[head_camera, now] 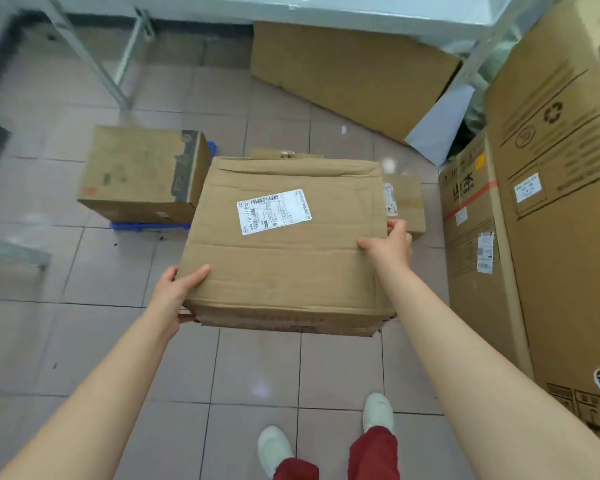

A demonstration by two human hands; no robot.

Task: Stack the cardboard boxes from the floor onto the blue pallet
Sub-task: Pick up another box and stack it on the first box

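I hold a worn cardboard box (284, 258) with a white shipping label in front of me, lifted off the tiled floor. My left hand (177, 292) grips its near left corner, thumb on top. My right hand (388, 244) clasps its right edge. Ahead on the left, another cardboard box (139, 174) with dark tape rests on the blue pallet (146, 226), of which only a thin edge and a corner show. A smaller box (407, 202) lies on the floor behind the held box, mostly hidden.
Tall cardboard cartons (561, 202) line the right side. A large flattened carton (350, 74) leans under a metal table at the back. Metal table legs (94, 64) stand at the back left. My white shoes (326, 431) are on the tiles below.
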